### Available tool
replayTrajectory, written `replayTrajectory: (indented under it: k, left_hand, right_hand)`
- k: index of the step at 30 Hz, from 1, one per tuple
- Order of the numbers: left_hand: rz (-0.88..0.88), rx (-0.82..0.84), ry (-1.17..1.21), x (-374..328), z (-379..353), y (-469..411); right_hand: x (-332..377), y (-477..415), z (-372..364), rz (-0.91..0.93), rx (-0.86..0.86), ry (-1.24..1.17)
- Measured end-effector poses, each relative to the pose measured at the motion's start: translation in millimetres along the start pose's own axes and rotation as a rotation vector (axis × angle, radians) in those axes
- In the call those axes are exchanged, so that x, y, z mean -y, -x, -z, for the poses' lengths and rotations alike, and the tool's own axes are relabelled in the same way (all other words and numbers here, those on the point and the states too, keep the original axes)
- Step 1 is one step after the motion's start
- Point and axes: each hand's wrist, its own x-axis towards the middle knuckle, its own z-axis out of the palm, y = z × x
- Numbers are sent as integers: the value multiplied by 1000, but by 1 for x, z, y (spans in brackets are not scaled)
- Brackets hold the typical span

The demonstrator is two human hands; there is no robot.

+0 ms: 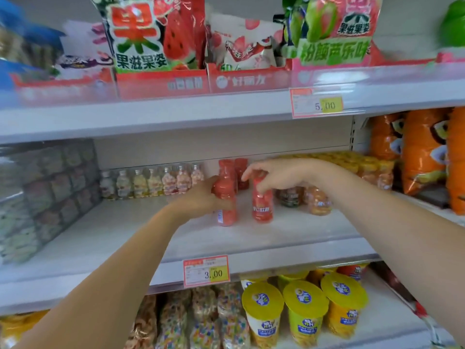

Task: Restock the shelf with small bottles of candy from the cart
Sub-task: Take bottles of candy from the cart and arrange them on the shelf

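Up on the middle shelf (125, 235), gripping one red candy bottle (225, 197) with the curled fingers of the left hand (201, 200), pinching the cap of a second red bottle (262, 201) just right of those fingers with fingertips of the right hand (279, 175), both bottles upright, two more red bottles (241, 170) just behind the fingers.

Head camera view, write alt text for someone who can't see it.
A person's left hand grips one red candy bottle and the right hand holds the top of a second red candy bottle, both on a middle shelf. More red bottles and a row of pale small bottles stand behind.
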Motion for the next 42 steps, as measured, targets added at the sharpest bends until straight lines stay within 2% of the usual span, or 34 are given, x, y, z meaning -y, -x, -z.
replayTrajectory:
  k: [4,11,15,17,20,29,38,40,42]
  left_hand:
    - [20,20,-123,12,-6,-7]
    - [30,-29,-226,16,-2,-34]
    - [17,34,-95,20,-5,-43]
    - [7,12,-18,28,-8,-46]
    - [-40,-67,-36,37,-11,-47]
    - [-177,-149,-425,38,-19,-47]
    - [-212,-82,-330,33,-20,-41]
    - [-194,-74,-299,34,-20,-41]
    - [-173,-81,-285,35,-20,-42]
  right_hand:
    - [-7,-14,1,-59,-139,277]
    - [-17,-44,11,-24,-208,372]
    - [-26,-71,14,-72,-285,397]
    - [-29,-84,19,-92,-320,429]
    - [-33,-105,26,-92,-362,446]
    - [-55,-162,31,-90,-367,477]
    - [-58,-157,31,-64,-336,510]
    - [-51,-144,33,1,-435,476]
    - [-35,-125,32,80,-534,336]
